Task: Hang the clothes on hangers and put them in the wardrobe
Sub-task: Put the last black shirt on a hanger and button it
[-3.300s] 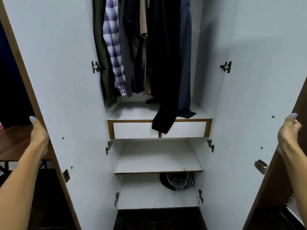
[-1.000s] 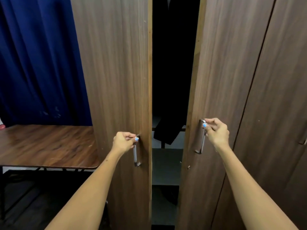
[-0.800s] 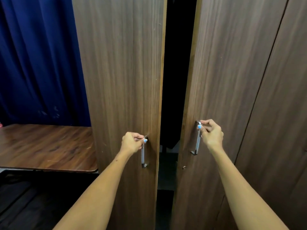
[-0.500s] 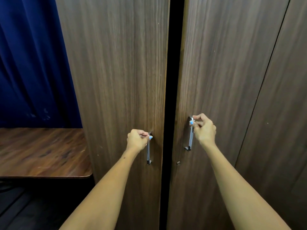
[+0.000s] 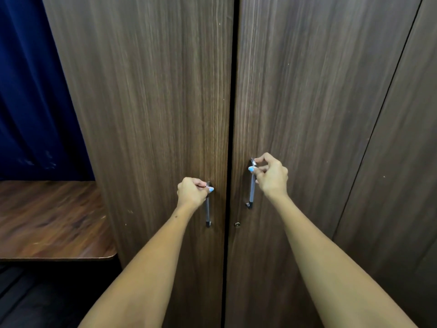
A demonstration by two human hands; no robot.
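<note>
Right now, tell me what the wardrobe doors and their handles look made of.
Wardrobe doors: dark brown wood-grain, matte, likely laminate or veneer; which one cannot be told. Door handles, one in the left hand, one in the right hand: silvery, shiny metal by their glint, with dark ends.

Wooden table (image 5: pixel 47 223) beside blue curtain (image 5: pixel 30 91).

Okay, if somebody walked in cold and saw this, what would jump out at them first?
Two bare forearms reach up the middle: the left hand grips the left door handle and the right hand the right door handle. The tall wood-grain wardrobe doors fill the view, nearly shut. A blue curtain hangs far left.
</note>
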